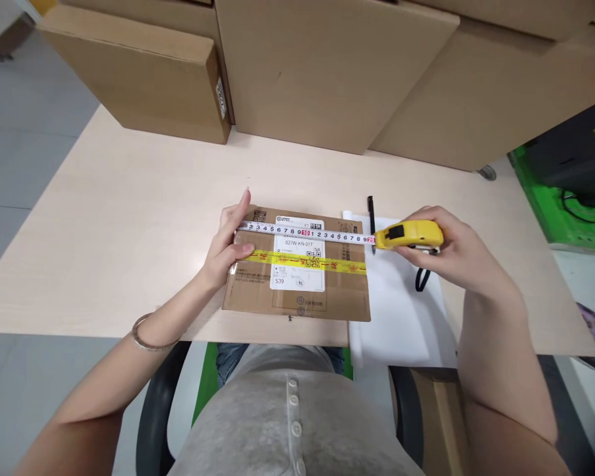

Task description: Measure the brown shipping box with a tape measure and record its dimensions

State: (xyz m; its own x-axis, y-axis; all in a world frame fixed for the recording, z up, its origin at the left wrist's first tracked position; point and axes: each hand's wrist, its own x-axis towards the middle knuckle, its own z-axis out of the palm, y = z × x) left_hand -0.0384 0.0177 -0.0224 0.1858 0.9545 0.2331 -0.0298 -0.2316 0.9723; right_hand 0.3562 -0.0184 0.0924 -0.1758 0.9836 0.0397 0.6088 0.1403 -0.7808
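A small brown cardboard box lies flat on the table, with a white shipping label and a strip of yellow printed tape across its top. My left hand grips the box's left edge, thumb on top, near the end of a white measuring blade. The blade runs straight over the label to the right edge, with the red 20 mark close to the case. In my right hand is the yellow tape measure, just right of the box; its black wrist strap hangs below.
White paper lies right of the box, with a black pen partly on it. Large cardboard boxes line the table's back, and a smaller carton stands back left. A phone lies at the far right.
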